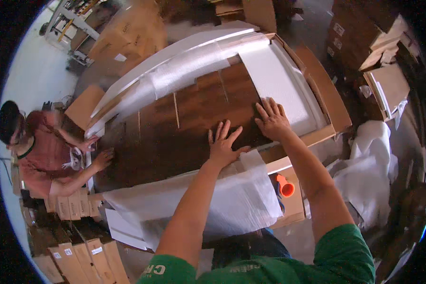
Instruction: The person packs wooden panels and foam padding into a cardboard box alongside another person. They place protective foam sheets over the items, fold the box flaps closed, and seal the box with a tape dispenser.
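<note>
A large dark brown wooden panel (175, 142) lies flat in a long open cardboard box, with a few slots along its far part. My left hand (225, 143) rests on its near part, fingers spread. Further right, my right hand (273, 120) lies with fingers apart at the border between the panel and a white foam sheet (274, 71). White wrapping foam (208, 199) drapes over the near side of the box, just below my left hand. Neither hand grips anything.
At the left end, a co-worker in a red shirt (49, 151) has both hands at the panel. An orange tape dispenser (285, 187) sits on cardboard by the near right corner. Crumpled white foam (369, 175) lies at right. Cardboard boxes (92, 258) stand lower left.
</note>
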`<action>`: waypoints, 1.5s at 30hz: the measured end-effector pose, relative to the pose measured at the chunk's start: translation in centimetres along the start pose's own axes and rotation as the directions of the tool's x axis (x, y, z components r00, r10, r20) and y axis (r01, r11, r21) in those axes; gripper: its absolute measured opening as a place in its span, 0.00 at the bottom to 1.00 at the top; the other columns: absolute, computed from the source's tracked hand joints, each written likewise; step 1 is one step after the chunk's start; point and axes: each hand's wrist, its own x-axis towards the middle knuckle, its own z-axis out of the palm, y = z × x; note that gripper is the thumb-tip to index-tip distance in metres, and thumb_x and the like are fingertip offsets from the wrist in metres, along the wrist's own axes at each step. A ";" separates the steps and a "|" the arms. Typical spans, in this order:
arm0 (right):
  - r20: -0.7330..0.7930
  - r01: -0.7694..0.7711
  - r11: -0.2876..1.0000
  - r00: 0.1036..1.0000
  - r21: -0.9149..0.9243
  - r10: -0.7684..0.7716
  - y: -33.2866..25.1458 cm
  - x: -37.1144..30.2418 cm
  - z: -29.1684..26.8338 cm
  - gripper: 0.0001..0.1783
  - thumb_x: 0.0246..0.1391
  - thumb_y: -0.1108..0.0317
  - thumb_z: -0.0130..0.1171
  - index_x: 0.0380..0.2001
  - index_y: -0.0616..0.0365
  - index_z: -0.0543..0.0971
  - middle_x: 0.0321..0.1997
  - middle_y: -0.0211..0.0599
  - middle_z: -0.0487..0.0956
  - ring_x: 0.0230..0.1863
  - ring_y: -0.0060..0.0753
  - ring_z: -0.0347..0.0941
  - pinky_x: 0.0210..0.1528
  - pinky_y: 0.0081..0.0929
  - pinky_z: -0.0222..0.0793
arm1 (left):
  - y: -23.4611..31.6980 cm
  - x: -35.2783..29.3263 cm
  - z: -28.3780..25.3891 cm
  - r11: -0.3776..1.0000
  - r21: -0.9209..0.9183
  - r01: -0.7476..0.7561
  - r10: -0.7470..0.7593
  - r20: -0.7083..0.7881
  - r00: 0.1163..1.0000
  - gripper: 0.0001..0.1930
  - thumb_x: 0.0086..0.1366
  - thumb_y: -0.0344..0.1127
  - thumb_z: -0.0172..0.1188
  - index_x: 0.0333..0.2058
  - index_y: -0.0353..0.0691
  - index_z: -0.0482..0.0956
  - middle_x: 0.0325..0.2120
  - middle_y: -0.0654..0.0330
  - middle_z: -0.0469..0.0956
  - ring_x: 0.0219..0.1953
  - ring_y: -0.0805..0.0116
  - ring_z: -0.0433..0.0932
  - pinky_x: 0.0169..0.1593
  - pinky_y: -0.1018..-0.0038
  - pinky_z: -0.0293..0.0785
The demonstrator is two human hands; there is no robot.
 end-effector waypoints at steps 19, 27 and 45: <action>0.285 0.040 0.995 0.959 -0.087 -0.013 -6.4 15.0 2.3 0.27 0.52 0.56 0.45 0.55 0.52 0.60 0.60 0.43 0.58 0.61 0.47 0.50 0.61 0.43 0.44 | -16.6 -19.7 -10.0 0.807 0.096 0.583 -0.506 -0.397 0.766 0.18 0.54 0.48 0.53 0.23 0.35 0.76 0.25 0.52 0.74 0.31 0.53 0.72 0.40 0.60 0.65; 0.180 -0.001 0.992 0.983 -0.129 0.025 -5.9 25.5 8.8 0.29 0.53 0.43 0.38 0.52 0.48 0.64 0.52 0.47 0.67 0.55 0.51 0.59 0.56 0.47 0.52 | -17.2 -17.5 -10.0 0.869 0.296 0.396 -0.083 -0.703 0.707 0.12 0.49 0.43 0.56 0.18 0.40 0.73 0.17 0.56 0.71 0.22 0.55 0.71 0.28 0.63 0.65; 0.227 0.500 0.799 0.866 -0.334 -0.446 -15.6 18.1 2.9 0.20 0.58 0.61 0.37 0.53 0.49 0.64 0.62 0.36 0.55 0.63 0.45 0.46 0.58 0.48 0.48 | -17.6 -17.5 -9.1 0.858 0.155 0.489 -0.296 -0.630 0.718 0.15 0.50 0.49 0.53 0.22 0.41 0.75 0.25 0.54 0.74 0.29 0.56 0.73 0.36 0.60 0.66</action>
